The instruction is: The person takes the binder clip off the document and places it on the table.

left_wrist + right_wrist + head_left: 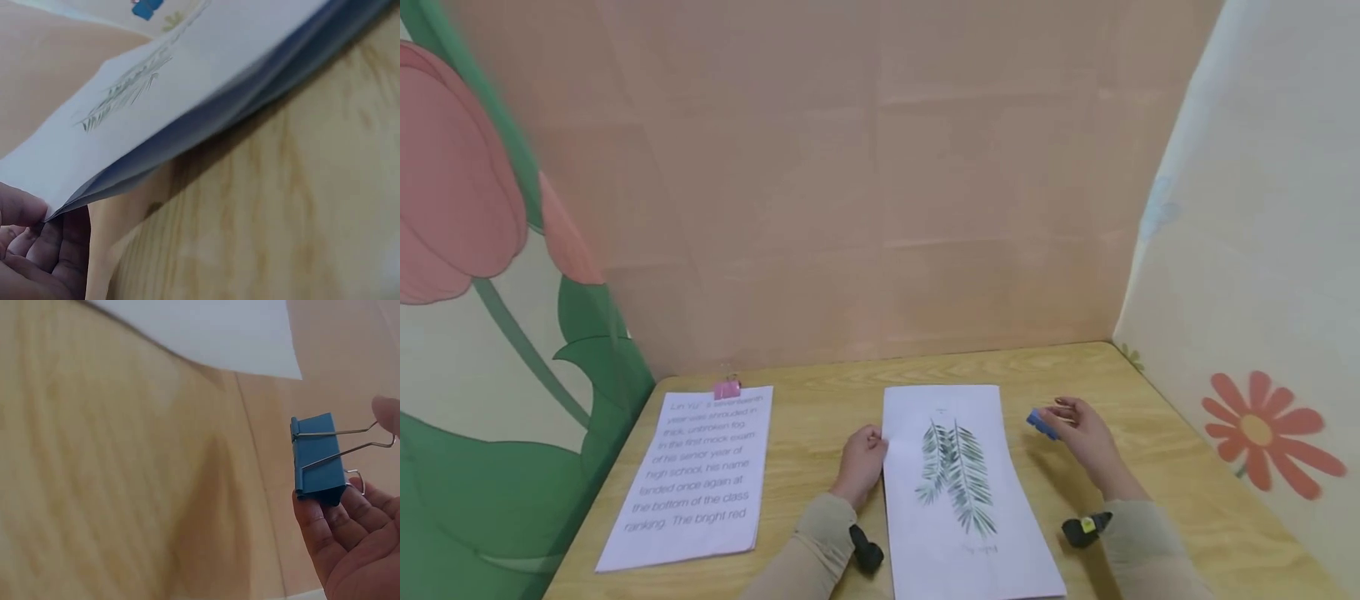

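My left hand (861, 467) pinches the left edge of a stack of white sheets (917, 533) between thumb and fingers. Green fern-like leaves (958, 479) are printed on the top sheet. In the left wrist view the sheets (169, 94) bow upward off the wood, with gaps between their edges. To the right of the stack, my right hand (1090, 442) holds a blue binder clip (319, 453) above the table. Its thumb lies at the wire handles (375, 439) and the fingers are under the clip body. The clip is apart from the paper.
At the left of the wooden table (820, 417) lies another stack of printed text pages (692, 483), with a pink binder clip (727, 389) on its top edge. A pinkish-brown covering (880, 208) hangs behind the table. Flower-patterned walls (1255, 429) stand at both sides.
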`<state>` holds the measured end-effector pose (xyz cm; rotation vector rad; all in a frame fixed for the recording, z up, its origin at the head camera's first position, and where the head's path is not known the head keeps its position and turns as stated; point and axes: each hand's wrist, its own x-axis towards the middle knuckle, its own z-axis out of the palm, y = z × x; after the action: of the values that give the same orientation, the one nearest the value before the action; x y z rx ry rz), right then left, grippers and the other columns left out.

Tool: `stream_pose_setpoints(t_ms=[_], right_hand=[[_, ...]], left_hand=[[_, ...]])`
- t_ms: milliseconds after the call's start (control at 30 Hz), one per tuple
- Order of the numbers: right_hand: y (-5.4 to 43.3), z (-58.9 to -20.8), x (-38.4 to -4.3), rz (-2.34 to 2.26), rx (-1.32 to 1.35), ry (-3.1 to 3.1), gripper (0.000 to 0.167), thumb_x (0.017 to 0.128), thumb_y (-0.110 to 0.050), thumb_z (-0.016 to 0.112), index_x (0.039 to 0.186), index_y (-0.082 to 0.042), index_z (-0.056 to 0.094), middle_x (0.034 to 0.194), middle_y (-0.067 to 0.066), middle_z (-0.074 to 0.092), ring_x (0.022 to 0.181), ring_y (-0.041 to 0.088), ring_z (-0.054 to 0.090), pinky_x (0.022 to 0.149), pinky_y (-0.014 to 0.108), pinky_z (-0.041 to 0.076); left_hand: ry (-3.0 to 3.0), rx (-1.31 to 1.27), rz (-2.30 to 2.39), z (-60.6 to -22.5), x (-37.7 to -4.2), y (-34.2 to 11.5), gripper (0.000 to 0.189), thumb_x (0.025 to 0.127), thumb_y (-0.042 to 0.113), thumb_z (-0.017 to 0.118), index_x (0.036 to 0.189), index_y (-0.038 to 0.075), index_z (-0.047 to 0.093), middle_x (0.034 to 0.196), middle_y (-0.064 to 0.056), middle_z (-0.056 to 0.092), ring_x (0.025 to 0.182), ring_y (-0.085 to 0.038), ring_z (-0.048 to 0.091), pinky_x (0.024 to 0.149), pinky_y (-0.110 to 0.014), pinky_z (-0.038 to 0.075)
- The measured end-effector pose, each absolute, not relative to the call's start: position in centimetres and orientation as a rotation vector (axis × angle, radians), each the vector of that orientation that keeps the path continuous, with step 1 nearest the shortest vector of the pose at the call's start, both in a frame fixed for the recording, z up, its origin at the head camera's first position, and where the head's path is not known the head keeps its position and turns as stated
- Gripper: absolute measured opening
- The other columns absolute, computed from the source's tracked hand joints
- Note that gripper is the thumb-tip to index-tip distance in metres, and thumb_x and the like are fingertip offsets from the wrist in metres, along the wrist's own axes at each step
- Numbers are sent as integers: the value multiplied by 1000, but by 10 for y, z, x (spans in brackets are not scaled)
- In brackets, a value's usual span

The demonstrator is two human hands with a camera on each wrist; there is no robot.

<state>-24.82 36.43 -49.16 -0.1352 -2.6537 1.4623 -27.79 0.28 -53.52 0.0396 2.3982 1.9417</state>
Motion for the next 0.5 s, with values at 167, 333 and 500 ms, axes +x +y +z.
stream_pose_setpoints(t_ms=[167, 333, 500], right_hand=[[374, -500, -242, 1447, -202, -2685, 78, 106, -43, 57, 151, 13, 29, 146, 37, 46, 132, 52, 48, 97, 43, 49], [381, -504, -239, 1450, -232, -2687, 81, 104, -46, 59, 151, 13, 29, 146, 37, 46, 131, 52, 48, 96, 42, 50], [384, -504, -237, 1483, -283, -2710, 84, 104, -46, 59, 153, 13, 24, 149, 37, 42, 134, 52, 45, 106, 56, 43]], left_hand=[[2397, 15, 1939, -534, -276, 5, 4, 100, 2, 57, 97, 0, 59, 95, -9, 67, 81, -17, 59, 71, -31, 49], [2413, 7, 1954, -532, -273, 9, 3, 99, 0, 57, 96, -1, 59, 96, -11, 68, 80, -17, 59, 69, -31, 49], [2431, -10, 1962, -531, -272, 14, 6, 98, -2, 56, 93, 0, 58, 96, -12, 70, 80, -18, 61, 69, -32, 50]])
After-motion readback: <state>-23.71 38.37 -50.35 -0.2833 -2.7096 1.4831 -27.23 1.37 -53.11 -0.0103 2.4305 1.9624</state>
